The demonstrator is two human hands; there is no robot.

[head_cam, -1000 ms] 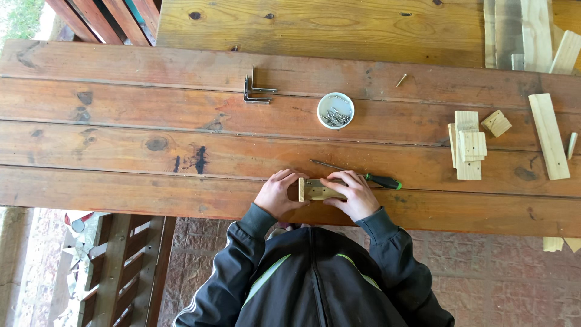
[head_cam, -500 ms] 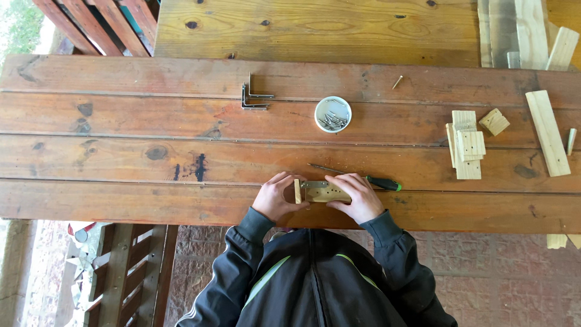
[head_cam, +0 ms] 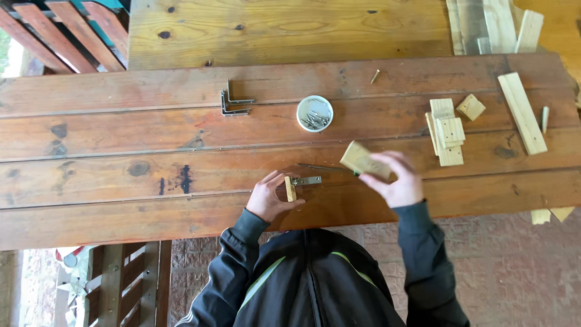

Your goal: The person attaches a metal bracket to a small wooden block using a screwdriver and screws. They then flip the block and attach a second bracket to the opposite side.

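A small wooden block (head_cam: pixel 364 161) is held in the right hand (head_cam: pixel 396 180), lifted above the bench (head_cam: pixel 121 151); the fingers are closed around it, and both hand and block appear blurred. A second, narrower piece of wood (head_cam: pixel 290 189) is pinched on the bench by the left hand (head_cam: pixel 269 197), with a metal bracket (head_cam: pixel 307 180) attached to it and pointing to the right. Just beyond the right hand, a thin tool (head_cam: pixel 324 168) is laid on the bench, partly hidden by the lifted block. Farther back, a round white dish of screws (head_cam: pixel 315 113) is seen, and to its left a pair of metal corner brackets (head_cam: pixel 233 105). Well to the right, a stack of small wood offcuts (head_cam: pixel 446 131) and a longer wooden strip (head_cam: pixel 521 112) are laid. A single loose screw (head_cam: pixel 375 75) lies near the far edge.
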